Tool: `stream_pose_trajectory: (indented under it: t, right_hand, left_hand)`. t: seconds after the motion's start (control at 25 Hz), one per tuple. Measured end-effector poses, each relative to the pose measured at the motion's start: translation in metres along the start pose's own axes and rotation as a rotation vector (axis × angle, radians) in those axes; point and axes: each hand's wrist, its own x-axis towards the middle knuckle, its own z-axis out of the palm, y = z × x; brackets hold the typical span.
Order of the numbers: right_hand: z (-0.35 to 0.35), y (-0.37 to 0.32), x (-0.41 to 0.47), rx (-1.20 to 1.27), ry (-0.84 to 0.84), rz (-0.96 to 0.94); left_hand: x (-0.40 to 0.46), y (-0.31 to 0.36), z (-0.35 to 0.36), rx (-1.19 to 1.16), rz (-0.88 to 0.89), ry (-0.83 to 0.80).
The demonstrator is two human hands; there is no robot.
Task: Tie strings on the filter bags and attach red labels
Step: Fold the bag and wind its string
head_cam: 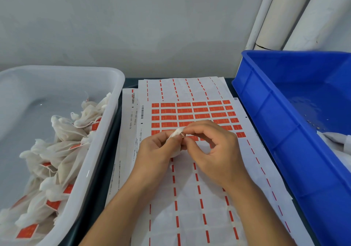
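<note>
1. The left hand (152, 150) grips a white filter bag (175, 133), whose gathered neck pokes out past its fingertips.
2. The right hand (210, 143) pinches at that neck, thumb against forefinger; the string is too fine to make out, so this is probably the tying step.
3. Next: cinch the knot, then peel a label from the red label sheet (190, 112) just beyond the fingers.
</note>
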Motion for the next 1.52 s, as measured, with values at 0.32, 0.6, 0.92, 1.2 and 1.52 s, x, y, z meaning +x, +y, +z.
stream_pose_trajectory:
  t: [0.32, 0.6, 0.92, 1.2, 1.52]
  right_hand:
    - [-0.002, 0.001, 0.000, -0.231, 0.006, -0.093]
    - [0.007, 0.001, -0.001, -0.406, 0.015, -0.234]
    - [0.008, -0.008, -0.003, -0.101, -0.037, 0.023]
    - [0.007, -0.017, -0.002, 0.171, -0.043, 0.147]
    - [-0.008, -0.014, 0.003, 0.199, 0.058, 0.285]
  left_hand:
    - [-0.002, -0.002, 0.001, 0.077, 0.060, 0.052]
    - [0.000, -0.001, -0.001, 0.167, 0.128, 0.098]
    - [-0.001, 0.004, -0.006, 0.147, 0.148, -0.003]
    - [-0.006, 0.009, -0.005, 0.004, 0.272, -0.134]
    - [-0.002, 0.009, -0.008, 0.042, 0.219, -0.085]
